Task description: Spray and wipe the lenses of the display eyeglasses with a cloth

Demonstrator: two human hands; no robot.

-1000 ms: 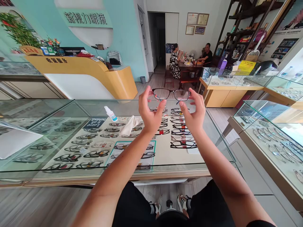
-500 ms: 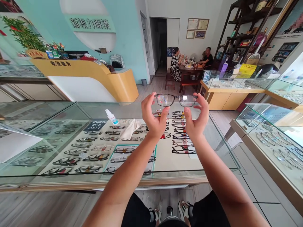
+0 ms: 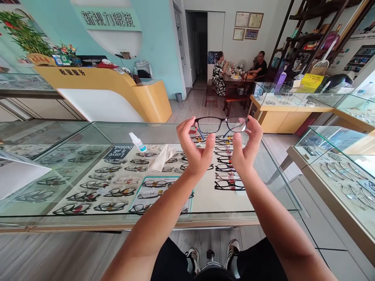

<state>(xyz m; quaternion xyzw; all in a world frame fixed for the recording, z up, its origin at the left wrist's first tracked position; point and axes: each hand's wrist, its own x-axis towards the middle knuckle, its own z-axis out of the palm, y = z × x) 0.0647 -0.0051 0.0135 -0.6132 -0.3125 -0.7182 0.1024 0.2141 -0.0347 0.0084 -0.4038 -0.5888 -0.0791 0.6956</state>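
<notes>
watched over the head camera and noted from the left side across.

white panel [image 3: 22,177] jutted in at the left edge, over the glass of the bench [image 3: 73,228]. rows of spectacle frames [image 3: 110,169] lay beneath that glass, temples folded, several with small coloured tags. dark card [image 3: 115,152] among them read "leave it all behind", upside down to me. white spray bottle [image 3: 137,142] sat near the card, nozzle toward the upper left; could not tell if it stood or leaned. pale cloth [image 3: 161,157] lay crumpled just right of the bottle, and nearer the front edge a teal-bordered sheet [image 3: 191,207] was partly hidden by the forearm.

left hand [image 3: 195,150]: grip pinching the left end of the glasses [image 3: 223,120], thumb up by the lower rim; could not tell whether it touched the lens. the glasses were held level in the air above the far side of the bench, dark-rimmed, blue temples showing below the lenses. beyond them, well apart, two people sat at a table with a cluttered top.

right hand [image 3: 248,146]: grip pinching the right end, thumb raised likewise. below it ran a column of dark frames [image 3: 229,184]. second glass case [image 3: 310,168] stood farther right, holding more frames.
</notes>
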